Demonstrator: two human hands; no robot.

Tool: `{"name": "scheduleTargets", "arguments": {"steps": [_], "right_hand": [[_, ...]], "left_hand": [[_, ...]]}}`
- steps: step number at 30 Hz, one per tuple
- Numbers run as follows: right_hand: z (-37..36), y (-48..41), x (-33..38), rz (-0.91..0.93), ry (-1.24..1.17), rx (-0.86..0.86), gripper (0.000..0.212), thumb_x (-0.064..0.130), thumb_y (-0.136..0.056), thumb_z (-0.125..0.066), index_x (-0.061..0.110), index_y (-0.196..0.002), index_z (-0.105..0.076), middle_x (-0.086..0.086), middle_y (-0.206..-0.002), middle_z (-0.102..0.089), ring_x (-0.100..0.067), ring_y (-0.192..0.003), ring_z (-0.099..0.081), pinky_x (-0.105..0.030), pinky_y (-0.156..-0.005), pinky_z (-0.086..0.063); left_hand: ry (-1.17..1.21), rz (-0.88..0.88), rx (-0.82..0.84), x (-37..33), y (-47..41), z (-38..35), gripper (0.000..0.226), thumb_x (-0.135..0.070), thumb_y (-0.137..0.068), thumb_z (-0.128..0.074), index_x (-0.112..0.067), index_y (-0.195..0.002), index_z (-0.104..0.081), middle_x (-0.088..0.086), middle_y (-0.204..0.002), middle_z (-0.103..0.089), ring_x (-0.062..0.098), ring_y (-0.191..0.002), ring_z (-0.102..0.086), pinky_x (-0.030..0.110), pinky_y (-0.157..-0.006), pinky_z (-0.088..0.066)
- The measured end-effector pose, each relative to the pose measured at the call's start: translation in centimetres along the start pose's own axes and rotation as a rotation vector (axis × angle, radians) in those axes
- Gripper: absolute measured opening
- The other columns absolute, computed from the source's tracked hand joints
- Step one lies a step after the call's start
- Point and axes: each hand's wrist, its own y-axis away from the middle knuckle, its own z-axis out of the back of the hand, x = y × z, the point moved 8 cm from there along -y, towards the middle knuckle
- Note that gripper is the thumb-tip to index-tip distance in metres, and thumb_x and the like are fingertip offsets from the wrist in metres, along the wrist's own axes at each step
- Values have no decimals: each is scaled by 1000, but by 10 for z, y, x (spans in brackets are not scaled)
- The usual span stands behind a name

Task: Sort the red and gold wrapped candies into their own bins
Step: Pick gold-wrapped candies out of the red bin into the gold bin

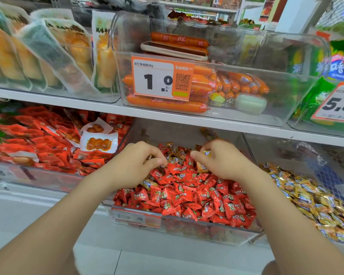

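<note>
A clear middle bin (187,227) on the lower shelf holds a heap of red wrapped candies (197,195) with several gold wrapped candies (177,153) mixed in at the back. Both hands reach into it. My left hand (135,161) has its fingers curled down onto the pile, with gold wrappers showing between them. My right hand (220,159) pinches a gold wrapped candy (207,153) between thumb and fingers. To the right, another clear bin (254,159) is full of gold wrapped candies (306,195).
A bin of red snack packets (48,143) sits left of the candy bin. On the shelf above stand clear bins with orange sausages (167,106), a price tag (161,78), pale packaged snacks (48,56) and green bags (316,100). Grey floor lies below.
</note>
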Motion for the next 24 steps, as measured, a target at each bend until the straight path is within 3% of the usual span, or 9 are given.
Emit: {"name": "scheduleTargets", "arguments": {"steps": [2,5,8,10,13,16,18,21,24], "right_hand": [[4,2,4,12,4,-42,44,60,-100,-56,22,-82,-66,6,-72,-61,-17,-72,-59,-33,-64,-37],[7,7,15,59,-55,-74,33,53,-99,-64,23,-86,-64,8,-69,-64,-5,-67,-59,-30,-59,-38],[3,7,22,119,-142,-68,11,37,-98,-71,29,-97,-64,10,-72,-73,2,-64,-66,-27,-69,-50],[-7,6,23,130,-86,-35,3,39,-98,-67,37,-100,-66,13,-90,-76,-6,-79,-72,-35,-83,-57],[-19,6,25,77,71,-6,18,57,-93,-64,41,-89,-71,9,-105,-74,-23,-104,-67,-43,-88,-57],[-25,4,27,36,191,42,36,70,-81,-74,34,-79,-72,6,-90,-67,-22,-95,-65,-37,-77,-54],[-24,6,29,5,231,91,35,65,-78,-80,31,-78,-72,8,-85,-65,-21,-89,-66,-34,-74,-51],[-18,10,25,-51,262,146,22,47,-73,-85,28,-76,-74,7,-83,-69,-20,-82,-68,-35,-74,-56],[-13,12,25,-61,282,144,17,40,-68,-85,33,-80,-76,10,-84,-65,-18,-86,-67,-34,-74,-55]], "left_hand": [[-38,4,4,0,5,0,20,-42,-102,-62,-34,-89,-75,-5,-78,-72,16,-61,-62,33,-61,-55],[-95,21,37,2,14,2,24,-52,-88,-77,-31,-77,-74,-8,-77,-68,8,-73,-62,26,-61,-48],[-246,10,121,-1,23,2,6,-37,-88,-81,-36,-89,-75,-15,-86,-62,4,-80,-61,22,-66,-47],[-289,43,181,2,27,0,20,-26,-85,-77,-37,-102,-75,-13,-95,-62,8,-85,-64,31,-75,-57],[-320,58,237,5,29,-3,28,-21,-85,-76,-35,-110,-75,-14,-107,-63,10,-97,-66,34,-86,-59],[-369,38,232,5,26,-8,10,-17,-92,-73,-27,-94,-77,-12,-97,-64,8,-94,-66,25,-82,-56],[-404,48,201,5,24,-8,5,-19,-93,-74,-23,-92,-76,-10,-100,-63,11,-96,-65,26,-83,-55],[-496,146,206,18,21,-7,34,-34,-83,-87,-23,-111,-70,-1,-112,-53,25,-104,-61,35,-86,-54],[-626,210,220,24,16,-9,50,-40,-73,-94,-19,-107,-64,4,-107,-50,30,-100,-60,40,-80,-55]]}}
